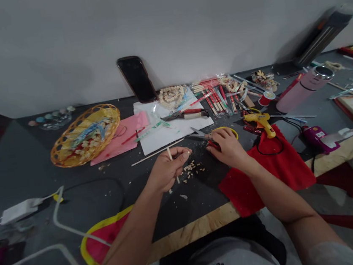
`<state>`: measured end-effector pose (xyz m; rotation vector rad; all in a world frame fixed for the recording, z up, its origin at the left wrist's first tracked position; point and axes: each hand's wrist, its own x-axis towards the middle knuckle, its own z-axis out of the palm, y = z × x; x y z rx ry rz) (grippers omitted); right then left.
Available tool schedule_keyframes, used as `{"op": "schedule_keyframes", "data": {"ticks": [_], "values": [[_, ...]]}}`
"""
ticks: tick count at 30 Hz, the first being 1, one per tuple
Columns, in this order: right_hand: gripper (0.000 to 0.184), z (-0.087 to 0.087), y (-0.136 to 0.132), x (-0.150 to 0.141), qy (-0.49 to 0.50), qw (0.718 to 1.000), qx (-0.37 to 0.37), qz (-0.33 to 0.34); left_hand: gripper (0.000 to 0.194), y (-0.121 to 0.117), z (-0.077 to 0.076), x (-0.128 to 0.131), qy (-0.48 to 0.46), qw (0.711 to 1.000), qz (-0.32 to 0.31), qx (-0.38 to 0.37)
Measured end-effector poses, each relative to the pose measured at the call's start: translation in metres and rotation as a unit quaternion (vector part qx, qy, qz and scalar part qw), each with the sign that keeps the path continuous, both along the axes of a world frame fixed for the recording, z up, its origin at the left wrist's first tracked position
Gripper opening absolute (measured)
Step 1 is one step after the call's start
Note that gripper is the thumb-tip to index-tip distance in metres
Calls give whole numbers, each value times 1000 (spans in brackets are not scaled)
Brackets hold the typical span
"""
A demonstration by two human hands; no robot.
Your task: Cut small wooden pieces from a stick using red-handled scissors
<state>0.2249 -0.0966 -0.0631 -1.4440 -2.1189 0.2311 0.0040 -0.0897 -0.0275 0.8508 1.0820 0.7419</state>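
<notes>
My left hand (170, 167) is closed around a thin pale wooden stick (169, 153), which sticks out above and below the fingers. Something small and pale shows at its fingertips. The fingers of my right hand (228, 145) are wrapped round a pair of scissors (234, 132) with a yellow and red handle. Its blades point left towards my left hand, apart from the stick. Below and between the hands lies a scatter of short cut wooden bits (191, 169). Behind the left hand, longer thin sticks (153, 154) rest on the dark table (161, 219).
At left are a woven basket (58, 152) and pink paper (128, 133). White paper (152, 141) with pliers (190, 113) lies ahead, beneath a leaning phone (137, 79). A yellow glue gun (259, 118), red cloth (288, 162) and pink flask (301, 90) stand or lie right.
</notes>
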Motion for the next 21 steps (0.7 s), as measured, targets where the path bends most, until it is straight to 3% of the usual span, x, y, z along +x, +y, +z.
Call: {"op": "schedule_keyframes", "data": {"ticks": [5,11,15,18,21], "values": [[38,-6,4,20,-100,994,-43,-26,46,4,-1,-3,-17,1000,17,-12],[39,-13,8,22,-106,993,-46,-17,43,4,-3,-4,-32,999,11,-4],[39,-11,8,20,-107,991,-65,-52,47,5,-2,-5,-39,999,19,-1],[42,-5,5,17,-59,992,-77,-85,48,6,-2,-6,-45,999,26,1],[42,2,2,12,65,992,-86,-72,47,7,-2,-8,-47,998,36,10]]}}
